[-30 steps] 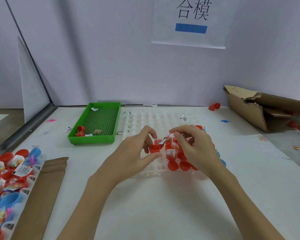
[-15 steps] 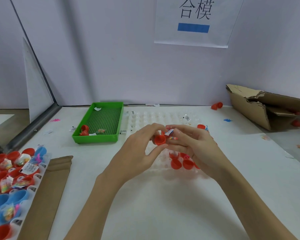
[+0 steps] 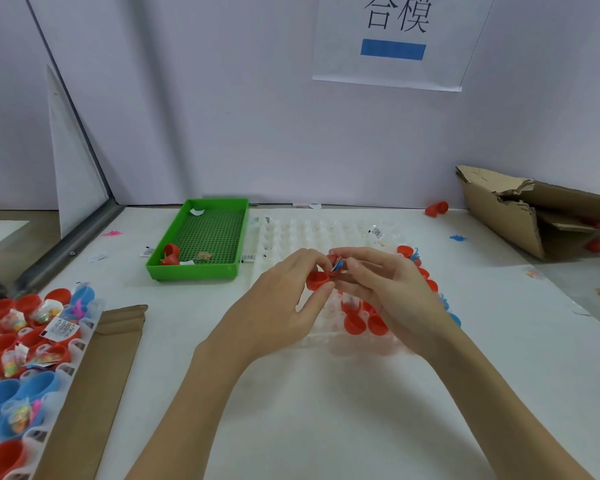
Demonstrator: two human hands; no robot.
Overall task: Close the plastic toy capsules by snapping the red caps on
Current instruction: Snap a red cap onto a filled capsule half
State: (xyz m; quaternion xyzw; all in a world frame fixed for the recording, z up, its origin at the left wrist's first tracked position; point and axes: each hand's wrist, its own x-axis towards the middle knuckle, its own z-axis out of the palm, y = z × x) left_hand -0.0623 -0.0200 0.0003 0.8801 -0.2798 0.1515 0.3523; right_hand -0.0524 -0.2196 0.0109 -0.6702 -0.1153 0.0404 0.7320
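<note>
My left hand (image 3: 284,299) grips a red cap (image 3: 317,280) between thumb and fingers above the clear dimpled tray (image 3: 291,237). My right hand (image 3: 392,289) pinches the other capsule half (image 3: 338,266), with a small toy packet showing at its mouth, right against the cap. The two halves touch; whether they are snapped together I cannot tell. Several red capsule halves (image 3: 355,323) sit in the tray's near right wells, partly hidden by my right hand.
A green tray (image 3: 229,271) with two red pieces (image 3: 169,255) stands left of the clear tray. At the far left lies a rack of red and blue filled capsules (image 3: 21,341) beside brown cardboard (image 3: 94,375). A torn cardboard box (image 3: 534,216) is at the right.
Both hands lifted from the tray and came together. The red cap in my left hand now meets the capsule half held by my right hand.
</note>
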